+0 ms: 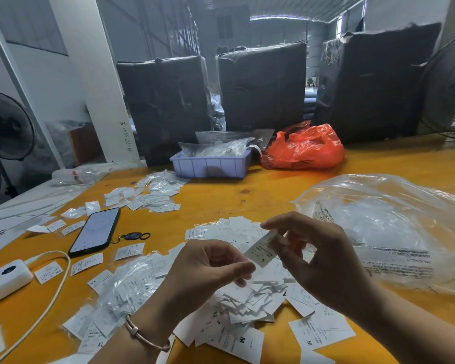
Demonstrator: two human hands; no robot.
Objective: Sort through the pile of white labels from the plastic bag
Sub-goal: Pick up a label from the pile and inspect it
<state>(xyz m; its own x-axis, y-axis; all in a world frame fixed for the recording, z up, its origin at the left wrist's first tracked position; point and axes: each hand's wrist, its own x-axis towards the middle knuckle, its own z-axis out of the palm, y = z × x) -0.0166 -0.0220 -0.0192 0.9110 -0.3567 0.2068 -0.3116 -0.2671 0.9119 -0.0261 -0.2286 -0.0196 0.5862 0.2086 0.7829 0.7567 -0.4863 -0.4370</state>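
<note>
A pile of white labels [250, 298] lies on the orange table [221, 203] in front of me, some marked S or M. My right hand [318, 261] pinches one small label [262, 249] printed with an S, lifted above the pile. My left hand [208, 269] hovers just left of that label with fingers curled; whether it touches the label is unclear. A large clear plastic bag [394, 227] lies crumpled to the right of my hands.
A phone [95, 232] with a key fob and a white power bank [5, 279] with cable lie at the left. More labels are scattered at the back left. A lilac tray [210, 165] and a red plastic bag [305, 148] sit farther back, before black-wrapped boxes.
</note>
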